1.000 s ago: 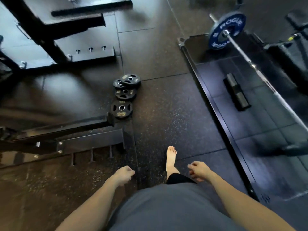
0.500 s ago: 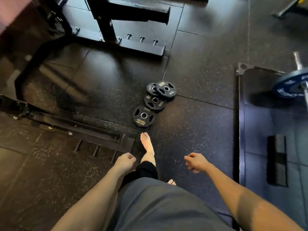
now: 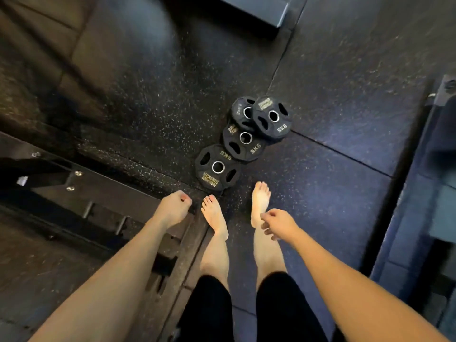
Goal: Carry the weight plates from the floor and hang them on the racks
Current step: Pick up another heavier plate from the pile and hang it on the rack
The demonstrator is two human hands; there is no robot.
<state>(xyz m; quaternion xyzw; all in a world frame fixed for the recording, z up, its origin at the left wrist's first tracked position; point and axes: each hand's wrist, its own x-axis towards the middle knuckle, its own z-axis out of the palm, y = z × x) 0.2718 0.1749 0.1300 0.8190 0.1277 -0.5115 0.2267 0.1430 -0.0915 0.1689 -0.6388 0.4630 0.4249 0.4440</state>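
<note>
Several small black 5 kg weight plates lie overlapping on the dark rubber floor just ahead of my bare feet. The nearest plate (image 3: 217, 167) lies flat closest to my toes. A second plate (image 3: 244, 141) overlaps behind it, and two more, one at the back left (image 3: 243, 112) and one at the back right (image 3: 272, 117), sit at the far end. My left hand (image 3: 172, 209) hangs loosely curled, holding nothing, left of the nearest plate. My right hand (image 3: 277, 224) hangs loosely curled over my right foot, also holding nothing.
A black steel rack base (image 3: 81, 191) with bolts and short pegs runs along the floor at the left. A raised lifting platform edge (image 3: 419, 183) borders the right. Another black frame foot (image 3: 251, 8) shows at the top. My feet (image 3: 214, 215) stand between these.
I have walked forward and now stand right at the plates, looking more steeply down. Both hands still hang at my sides holding nothing.
</note>
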